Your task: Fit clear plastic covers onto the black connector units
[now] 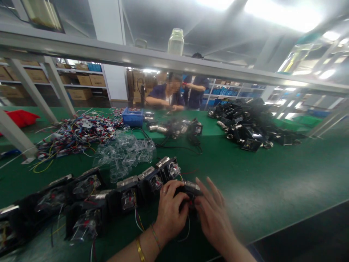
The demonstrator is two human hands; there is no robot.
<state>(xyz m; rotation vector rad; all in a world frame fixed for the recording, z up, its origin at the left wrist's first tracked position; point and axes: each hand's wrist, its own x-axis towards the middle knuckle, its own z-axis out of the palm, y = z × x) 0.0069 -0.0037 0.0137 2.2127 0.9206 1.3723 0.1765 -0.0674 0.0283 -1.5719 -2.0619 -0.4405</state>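
Observation:
My left hand (pixel 170 211) curls its fingers around a small black module with wires (pixel 189 191) on the green table (pixel 272 182). My right hand (pixel 214 214) rests against the module's right side with fingers stretched out over it. A row of similar black modules (pixel 128 189) with clear plastic covers runs to the left of my hands. A heap of clear plastic covers (pixel 125 154) lies just beyond that row.
A tangle of coloured wires (pixel 76 133) lies at the back left beside a blue bin (pixel 132 117). More black parts (pixel 245 125) are piled at the back right. Two people (pixel 177 94) work across the table. A metal shelf rail (pixel 163 62) carries a jar (pixel 176 42).

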